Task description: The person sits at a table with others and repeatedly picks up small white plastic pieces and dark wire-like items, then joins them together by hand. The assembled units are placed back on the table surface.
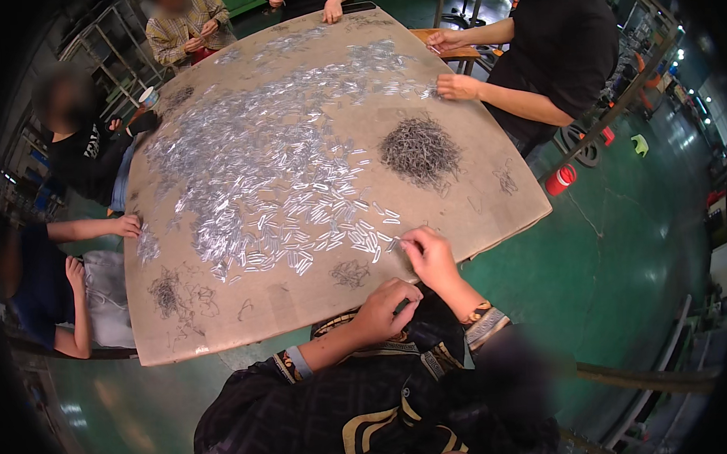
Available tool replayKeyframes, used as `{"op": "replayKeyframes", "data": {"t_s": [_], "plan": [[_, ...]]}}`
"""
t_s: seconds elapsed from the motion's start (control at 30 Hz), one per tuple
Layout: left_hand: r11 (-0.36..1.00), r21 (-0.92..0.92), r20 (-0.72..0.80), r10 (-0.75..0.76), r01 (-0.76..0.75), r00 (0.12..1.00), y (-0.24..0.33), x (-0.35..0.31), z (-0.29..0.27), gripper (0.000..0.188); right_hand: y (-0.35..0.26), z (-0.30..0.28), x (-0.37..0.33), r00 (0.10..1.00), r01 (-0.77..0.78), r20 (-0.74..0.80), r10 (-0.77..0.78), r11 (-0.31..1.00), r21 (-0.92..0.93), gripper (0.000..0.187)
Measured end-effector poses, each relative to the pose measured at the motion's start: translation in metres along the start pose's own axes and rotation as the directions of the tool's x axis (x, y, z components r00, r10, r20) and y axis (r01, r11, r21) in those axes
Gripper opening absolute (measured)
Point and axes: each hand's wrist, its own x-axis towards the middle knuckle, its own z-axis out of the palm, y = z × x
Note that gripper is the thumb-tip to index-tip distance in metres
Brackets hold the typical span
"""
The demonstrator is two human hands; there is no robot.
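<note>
Many small, shiny, elongated metal loops (284, 178) lie spread over a brown board-covered table (476, 214). At their near right edge, my right hand (431, 260) reaches over the tabletop. Its thumb and finger pinch a small metal loop (394, 244). My left hand (386, 310) is at the near table edge, below and left of the right one. Its fingers are curled together, and whatever they may hold is too small to make out. A little heap of thin dark wire bits (350, 273) lies just beyond my left hand.
A larger pile of dark curled wire bits (419, 151) sits right of the loops; another heap (166, 294) is near left. Several people work around the table, including a person in black (567, 48) at far right. A red container (560, 179) stands on the green floor.
</note>
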Motion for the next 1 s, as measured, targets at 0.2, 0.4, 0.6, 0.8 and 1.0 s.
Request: {"op": "replayKeyframes", "data": {"t_s": [0.2, 0.4, 0.6, 0.8, 1.0], "plan": [[0.999, -0.037, -0.083, -0.018, 0.015, 0.996, 0.007, 0.010, 0.001, 0.014, -0.029, -0.044, -0.034, 0.880, -0.457, 0.164, 0.446, 0.698, 0.552, 0.010], [0.999, -0.008, -0.078, -0.045, 0.045, 0.996, 0.008, 0.009, 0.003, 0.014, -0.050, -0.054, -0.055, 0.926, -0.364, 0.050, 0.374, 0.852, 0.377, 0.010], [0.995, 0.005, -0.085, -0.103, 0.104, 0.991, 0.003, 0.006, 0.010, 0.015, -0.062, -0.059, -0.056, 0.972, -0.210, -0.063, 0.227, 0.956, 0.206, 0.009], [0.994, 0.023, -0.057, -0.110, 0.111, 0.992, 0.004, 0.001, 0.012, 0.012, -0.063, -0.054, -0.063, 0.976, -0.202, -0.040, 0.216, 0.954, 0.221, 0.009], [0.997, 0.036, -0.050, -0.063, 0.065, 0.997, 0.011, 0.004, 0.011, 0.014, -0.063, -0.055, -0.064, 0.967, -0.250, 0.022, 0.252, 0.940, 0.232, 0.008]]}}
